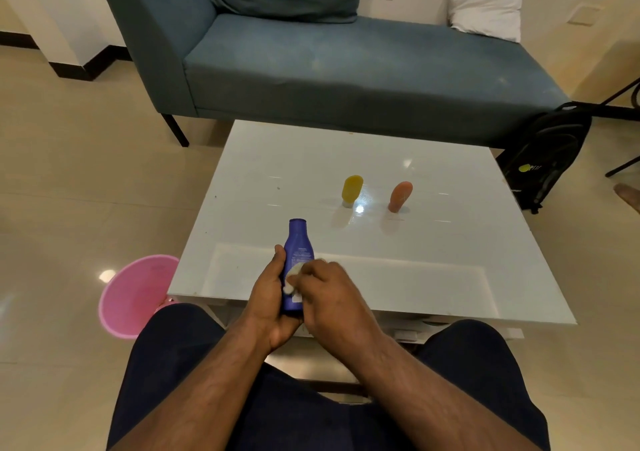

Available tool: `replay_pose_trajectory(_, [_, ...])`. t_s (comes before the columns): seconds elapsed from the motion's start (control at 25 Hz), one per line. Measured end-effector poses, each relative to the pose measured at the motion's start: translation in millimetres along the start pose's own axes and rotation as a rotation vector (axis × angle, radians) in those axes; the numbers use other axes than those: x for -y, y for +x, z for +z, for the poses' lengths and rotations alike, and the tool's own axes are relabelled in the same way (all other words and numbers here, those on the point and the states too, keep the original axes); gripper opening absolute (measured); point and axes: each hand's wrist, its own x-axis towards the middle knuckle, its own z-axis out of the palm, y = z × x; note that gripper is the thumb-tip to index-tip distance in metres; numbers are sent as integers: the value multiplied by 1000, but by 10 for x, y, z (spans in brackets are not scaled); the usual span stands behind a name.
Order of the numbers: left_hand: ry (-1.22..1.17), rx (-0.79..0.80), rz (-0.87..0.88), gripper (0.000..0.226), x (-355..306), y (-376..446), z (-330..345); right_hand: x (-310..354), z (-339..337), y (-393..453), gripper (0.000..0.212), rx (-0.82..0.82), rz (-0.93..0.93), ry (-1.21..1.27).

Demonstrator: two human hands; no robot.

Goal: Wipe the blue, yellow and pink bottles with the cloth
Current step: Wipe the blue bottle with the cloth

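Observation:
My left hand (268,298) grips the blue bottle (298,243) around its lower half, holding it tilted away from me above the near edge of the white table (433,243). My right hand (332,295) pinches a small white cloth (292,274) and presses it against the bottle's side. The yellow bottle (352,190) stands cap-down near the middle of the table. To its right the pink bottle (400,196) stands cap-down as well. Both are well beyond my hands.
A pink bucket (133,295) sits on the floor left of the table. A blue sofa (329,63) lies behind the table, with a white pillow (488,0) at its right end. A black backpack (550,153) leans at the right.

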Motion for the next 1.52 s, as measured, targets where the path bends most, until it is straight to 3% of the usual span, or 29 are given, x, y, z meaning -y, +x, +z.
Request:
replay_pose_trajectory(0.12, [17,-23,5,56,-1,1,10,-26,-12,73,27,-77,131,45])
replay_pose_trajectory(0.32, [-23,-52,-15,62,-9,61,-36,55,-11,-121,24,10,15,51])
replay_pose_trajectory(0.48, [-52,-77,-2,61,-6,92,-22,-68,-12,-155,24,-86,119,95])
replay_pose_trajectory(0.72, [-146,-104,-58,57,23,62,38,-45,7,-283,20,-129,-20,85])
replay_pose_trajectory(0.92, [-254,-136,-11,46,28,61,80,-159,40,-300,18,-245,38,102])
replay_pose_trajectory(1.16, [-260,-152,-44,36,135,45,167,-133,82,-295,24,-175,-110,11])
replay_pose_trajectory(1.36, [-316,-159,40,33,75,89,99,-284,65,-307,22,-171,20,-9])
replay_pose_trajectory(1.52, [-274,-115,-27,41,104,49,117,-94,132,-294,23,-148,-97,4])
